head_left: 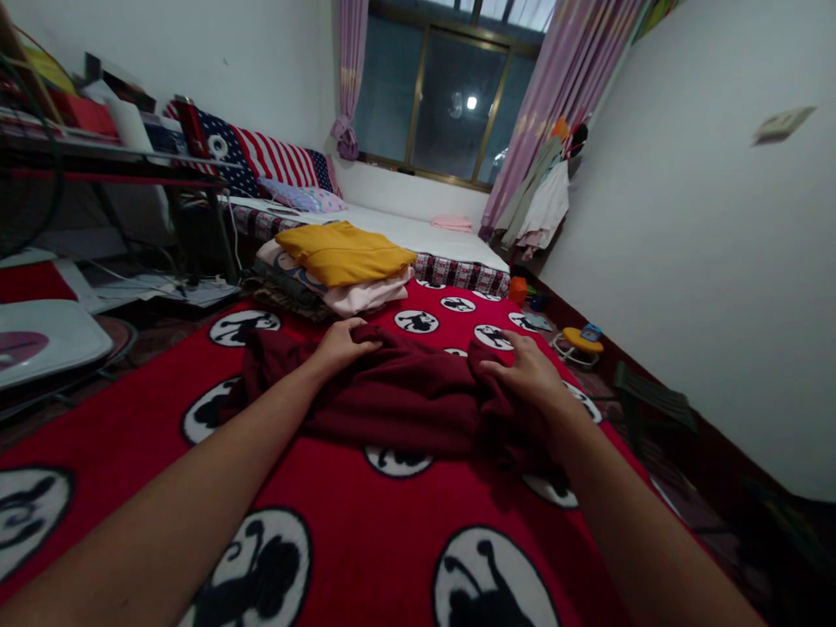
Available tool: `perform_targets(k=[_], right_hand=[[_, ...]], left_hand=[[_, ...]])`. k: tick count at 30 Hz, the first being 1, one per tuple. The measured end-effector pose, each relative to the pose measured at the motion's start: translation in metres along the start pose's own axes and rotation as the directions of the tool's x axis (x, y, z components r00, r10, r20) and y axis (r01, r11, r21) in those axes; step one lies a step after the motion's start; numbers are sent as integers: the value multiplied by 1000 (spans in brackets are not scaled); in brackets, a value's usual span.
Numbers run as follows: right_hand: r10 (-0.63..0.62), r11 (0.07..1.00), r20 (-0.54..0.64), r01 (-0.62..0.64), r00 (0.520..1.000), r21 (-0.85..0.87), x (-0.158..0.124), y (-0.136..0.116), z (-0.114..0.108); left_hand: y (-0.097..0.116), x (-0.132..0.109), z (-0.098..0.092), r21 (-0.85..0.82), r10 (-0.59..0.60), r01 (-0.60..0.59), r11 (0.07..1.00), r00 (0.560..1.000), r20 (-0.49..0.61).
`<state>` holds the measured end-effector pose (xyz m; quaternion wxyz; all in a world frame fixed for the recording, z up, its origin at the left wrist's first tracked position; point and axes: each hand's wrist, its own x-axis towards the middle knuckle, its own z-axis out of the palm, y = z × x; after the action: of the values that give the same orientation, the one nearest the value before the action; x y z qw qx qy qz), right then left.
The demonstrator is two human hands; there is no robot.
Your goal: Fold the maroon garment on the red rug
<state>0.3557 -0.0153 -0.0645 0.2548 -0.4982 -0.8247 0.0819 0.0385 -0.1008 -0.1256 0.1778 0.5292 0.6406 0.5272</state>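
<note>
A dark maroon garment (398, 392) lies bunched in a wide, loosely folded strip across the red blanket in front of me. My left hand (343, 347) is closed on its far left edge, with cloth between thumb and fingers. At the garment's right end, my right hand (532, 374) has its thumb against a raised fold and its fingers bent around the cloth; part of this grip is hidden. Beyond the left hand sits a pile of folded clothes, with a mustard-yellow garment (346, 252) on top and a pale pink one (369, 294) below it.
The red blanket (366, 531) has white circles with black figures. Behind the pile stands a bed (405, 228) under a window. A cluttered desk (131, 157) and a white chair (52, 344) are at left. A yellow stool (583, 340) and a dark folding stool (653, 396) stand at right.
</note>
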Motion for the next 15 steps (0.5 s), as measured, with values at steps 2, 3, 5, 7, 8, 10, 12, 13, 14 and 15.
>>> perform_targets(k=[2, 3, 5, 7, 8, 10, 12, 13, 14, 15], right_hand=[[62, 997, 80, -65, 995, 34, 3, 18, 9], [63, 992, 110, -74, 992, 103, 2, 24, 11], [51, 958, -32, -40, 998, 283, -7, 28, 7], [124, 887, -389, 74, 913, 456, -21, 27, -5], [192, 835, -538, 151, 821, 529, -30, 27, -12], [331, 697, -617, 255, 714, 670, -45, 29, -27], [378, 576, -444, 169, 813, 800, -58, 35, -41], [348, 564, -289, 47, 892, 825, -64, 39, -47], [297, 595, -113, -91, 948, 799, -69, 42, -52], [236, 657, 59, -204, 970, 726, -74, 45, -56]], left_hand=[[5, -2, -1, 16, 28, -26, 1000, 990, -140], [6, -3, -2, 21, 46, -42, 999, 974, -221], [7, -3, -5, 5, 69, -73, 997, 921, -383], [5, -3, -9, -25, 62, -89, 996, 845, -531], [5, -3, -11, -39, 46, -86, 995, 803, -595], [5, -4, -15, -54, 15, -70, 996, 735, -678], [10, -9, -18, -54, 14, -69, 996, 735, -677], [15, -13, -20, -49, 29, -77, 996, 771, -637], [20, -20, -21, -40, 50, -89, 995, 822, -568], [25, -27, -23, -26, 77, -101, 995, 878, -473]])
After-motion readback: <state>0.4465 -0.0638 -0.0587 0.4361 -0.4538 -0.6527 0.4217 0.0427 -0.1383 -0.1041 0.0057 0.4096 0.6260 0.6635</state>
